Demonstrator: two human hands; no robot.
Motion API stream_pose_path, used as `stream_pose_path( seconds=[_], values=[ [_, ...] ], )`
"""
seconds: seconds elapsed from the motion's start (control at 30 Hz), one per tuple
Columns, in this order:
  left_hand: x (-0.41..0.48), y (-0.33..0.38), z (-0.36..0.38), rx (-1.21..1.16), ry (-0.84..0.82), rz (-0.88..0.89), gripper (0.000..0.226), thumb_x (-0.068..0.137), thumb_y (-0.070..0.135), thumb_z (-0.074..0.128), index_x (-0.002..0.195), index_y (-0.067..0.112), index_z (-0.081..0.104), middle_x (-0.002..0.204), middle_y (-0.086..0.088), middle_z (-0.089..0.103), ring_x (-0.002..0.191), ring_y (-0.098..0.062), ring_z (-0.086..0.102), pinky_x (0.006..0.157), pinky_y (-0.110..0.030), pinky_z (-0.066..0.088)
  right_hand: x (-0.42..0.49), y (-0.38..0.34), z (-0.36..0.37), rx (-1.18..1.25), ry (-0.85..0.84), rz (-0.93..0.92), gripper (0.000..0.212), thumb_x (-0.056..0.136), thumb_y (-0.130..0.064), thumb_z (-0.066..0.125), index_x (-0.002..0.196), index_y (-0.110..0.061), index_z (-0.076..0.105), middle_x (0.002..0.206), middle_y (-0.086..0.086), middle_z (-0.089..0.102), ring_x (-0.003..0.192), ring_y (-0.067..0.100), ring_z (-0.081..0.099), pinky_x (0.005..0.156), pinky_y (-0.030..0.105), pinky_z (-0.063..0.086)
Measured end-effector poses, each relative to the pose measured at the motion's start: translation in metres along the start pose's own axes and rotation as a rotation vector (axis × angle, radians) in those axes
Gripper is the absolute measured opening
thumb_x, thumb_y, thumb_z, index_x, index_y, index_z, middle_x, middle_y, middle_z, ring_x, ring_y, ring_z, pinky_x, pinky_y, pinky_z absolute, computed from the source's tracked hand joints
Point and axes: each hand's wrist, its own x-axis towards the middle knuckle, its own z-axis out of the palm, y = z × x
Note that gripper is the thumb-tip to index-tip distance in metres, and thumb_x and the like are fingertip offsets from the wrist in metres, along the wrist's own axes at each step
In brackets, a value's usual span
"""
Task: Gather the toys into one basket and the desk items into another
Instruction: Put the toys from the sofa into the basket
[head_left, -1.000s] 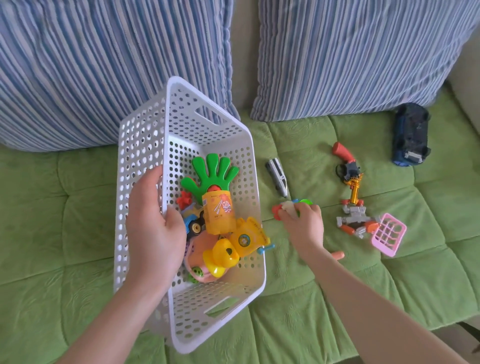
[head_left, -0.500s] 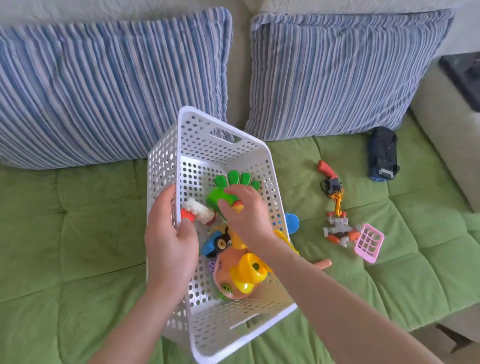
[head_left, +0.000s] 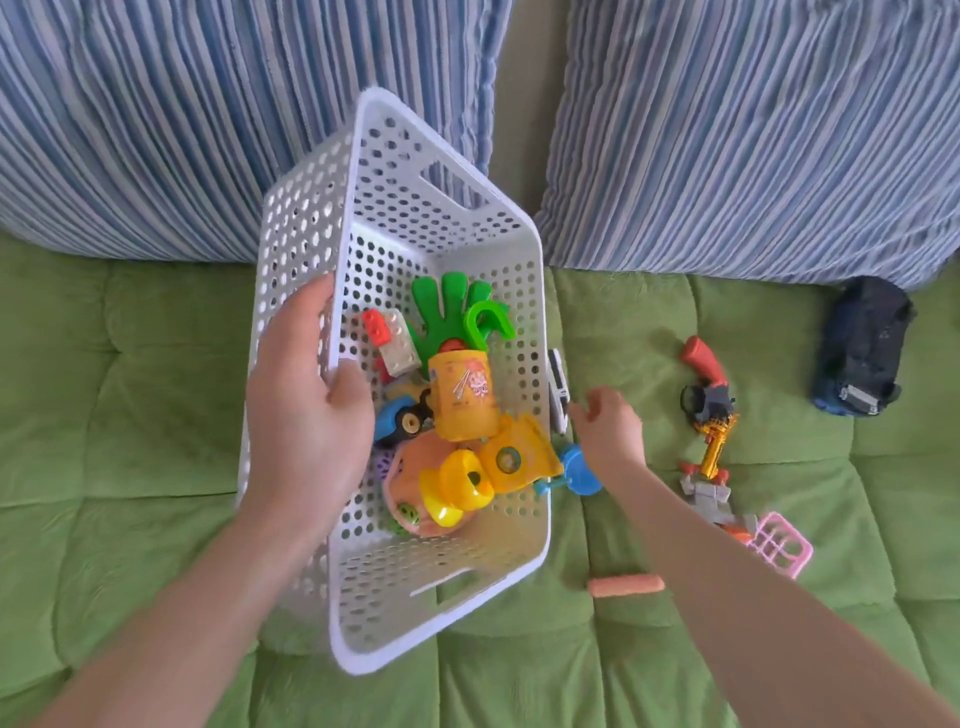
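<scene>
A white perforated basket (head_left: 452, 223) is tilted up on the green sofa, and my left hand (head_left: 306, 415) grips its left wall. Inside lie several toys: a green hand clapper (head_left: 447, 306), a yellow cup (head_left: 462, 400), a yellow duck (head_left: 457, 488), red and white bricks (head_left: 389, 338). My right hand (head_left: 605, 431) hovers empty, fingers apart, just outside the basket's right wall. It is beside a silver toy train (head_left: 558, 395) and above a blue disc toy (head_left: 579, 467).
To the right on the sofa lie a red and gold toy gun (head_left: 706, 400), a grey block robot (head_left: 711, 499), a pink toy basket (head_left: 782, 543), an orange stick (head_left: 626, 584) and a dark blue toy car (head_left: 862, 348). Two striped cushions (head_left: 753, 130) stand behind.
My right hand dropped the small pieces into the basket, then drew out over the right wall toward the sofa. My left hand kept its hold on the basket.
</scene>
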Motion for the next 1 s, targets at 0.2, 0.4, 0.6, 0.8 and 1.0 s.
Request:
stream_pose_path(
  seconds=[0.2,0.4,0.6,0.8,1.0],
  values=[
    [0.004,-0.007,0.022,0.060,0.090,0.005,0.057,0.083,-0.011,0.046,0.134,0.014,0.042,0.126,0.003,0.053,0.100,0.006,0.052,0.090,-0.020,0.048,0.047,0.001,0.028,-0.129,-0.157,-0.032,0.024,0.090,-0.022,0.053,0.104,-0.003,0.047,0.102,0.015,0.055,0.084,0.028,0.051,0.060,0.031,0.041],
    [0.002,-0.011,0.028,0.083,0.096,0.028,0.058,0.081,-0.009,0.045,0.134,0.014,0.041,0.124,0.001,0.054,0.105,0.001,0.053,0.087,-0.024,0.049,0.069,-0.001,0.036,-0.178,-0.134,-0.005,0.032,0.086,-0.020,0.055,0.109,0.001,0.048,0.110,0.022,0.058,0.098,0.037,0.058,0.078,0.043,0.050],
    [0.002,-0.008,0.033,0.086,0.079,0.022,0.059,0.076,-0.001,0.039,0.135,0.008,0.041,0.131,-0.008,0.051,0.122,-0.020,0.049,0.099,-0.043,0.044,0.050,0.007,0.014,-0.081,-0.122,0.001,0.037,0.074,-0.038,0.052,0.089,-0.005,0.052,0.087,0.017,0.063,0.073,0.030,0.060,0.054,0.027,0.041],
    [-0.002,-0.004,0.035,0.109,0.092,-0.025,0.058,0.081,-0.010,0.044,0.135,0.011,0.040,0.131,-0.008,0.050,0.116,-0.026,0.052,0.097,-0.046,0.045,0.003,0.046,0.004,-0.084,-0.234,0.065,0.025,0.081,-0.021,0.059,0.093,-0.005,0.042,0.087,0.010,0.051,0.070,0.025,0.050,0.052,0.029,0.041],
    [-0.004,-0.003,0.037,0.129,0.088,0.003,0.062,0.076,-0.012,0.042,0.134,0.013,0.041,0.128,-0.007,0.052,0.112,-0.025,0.053,0.091,-0.048,0.047,-0.008,0.074,0.026,-0.115,-0.184,0.061,0.027,0.086,-0.011,0.057,0.102,-0.002,0.037,0.100,0.014,0.050,0.079,0.026,0.049,0.061,0.031,0.037]
  ],
)
